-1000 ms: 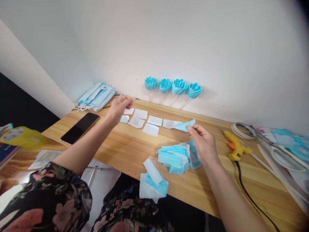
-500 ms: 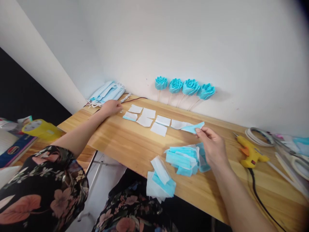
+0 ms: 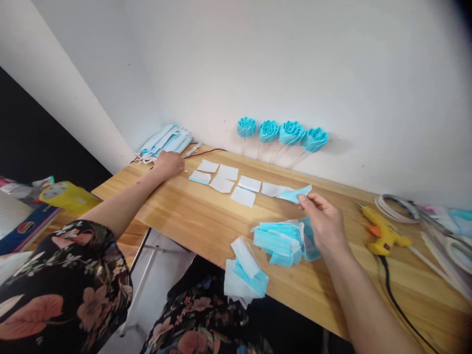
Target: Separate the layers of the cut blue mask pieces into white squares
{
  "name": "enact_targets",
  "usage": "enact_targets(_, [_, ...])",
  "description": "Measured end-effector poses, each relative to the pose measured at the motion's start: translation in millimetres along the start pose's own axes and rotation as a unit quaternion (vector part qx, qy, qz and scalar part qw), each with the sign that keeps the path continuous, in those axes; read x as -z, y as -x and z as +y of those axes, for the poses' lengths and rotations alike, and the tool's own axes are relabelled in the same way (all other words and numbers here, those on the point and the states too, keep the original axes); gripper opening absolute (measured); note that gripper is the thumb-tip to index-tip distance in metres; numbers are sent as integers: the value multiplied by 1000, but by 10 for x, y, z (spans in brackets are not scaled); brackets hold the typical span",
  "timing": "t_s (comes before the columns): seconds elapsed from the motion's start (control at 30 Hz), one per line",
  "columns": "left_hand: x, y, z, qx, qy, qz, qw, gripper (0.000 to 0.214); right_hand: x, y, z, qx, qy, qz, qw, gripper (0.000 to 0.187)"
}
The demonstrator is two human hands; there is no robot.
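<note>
My right hand [image 3: 326, 216] pinches the corner of a blue-and-white piece of mask fabric [image 3: 295, 194] between thumb and finger. That piece lies at the right end of several white fabric pieces [image 3: 243, 196] laid out flat. My left hand [image 3: 168, 165] rests at the far left of the table, fingers curled, just in front of a stack of light-blue face masks [image 3: 167, 140]; its fingertips are mostly hidden. Below the right hand's wrist side lies a pile of blue fabric pieces [image 3: 278, 241]. Another small pile [image 3: 248, 275] sits over the table's front edge.
Several blue fabric roses on sticks [image 3: 268, 131] lean on the back wall. To the right are a yellow glue gun [image 3: 383, 233] with a black cable, a white coil [image 3: 396, 208] and scissors [image 3: 457, 250]. A yellow cylinder [image 3: 68, 197] is at the left.
My left hand has shifted slightly toward me and to the left. My right hand stays on the same fabric piece, almost unmoved.
</note>
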State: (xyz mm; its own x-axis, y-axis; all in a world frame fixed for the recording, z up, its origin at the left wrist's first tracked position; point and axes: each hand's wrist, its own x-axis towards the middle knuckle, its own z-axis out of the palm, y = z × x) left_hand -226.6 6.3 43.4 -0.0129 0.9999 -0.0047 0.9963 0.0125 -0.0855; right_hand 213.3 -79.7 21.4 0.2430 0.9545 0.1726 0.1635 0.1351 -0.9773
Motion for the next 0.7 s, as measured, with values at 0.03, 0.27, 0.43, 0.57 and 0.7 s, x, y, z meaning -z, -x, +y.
enact_targets(0.03, [28, 10, 1, 3, -18, -3, 1000, 23, -2, 0, -6, 0, -1, 2, 1000, 24])
enact_targets(0.27, [383, 269, 437, 6, 95, 154, 984, 44, -15, 39, -106, 17, -36, -31, 999, 23])
enact_targets(0.43, [556, 664, 1350, -165, 441, 77, 879, 46, 27, 84, -144, 53, -124, -110, 985, 21])
enact_targets(0.57, [451, 766, 2055, -244, 647, -172, 701, 69, 61, 121, -194, 33, -150, -137, 979, 27])
enact_targets(0.7, [331, 669, 2468, -231, 784, -247, 521, 59, 61, 119, -253, 11, -94, -122, 988, 32])
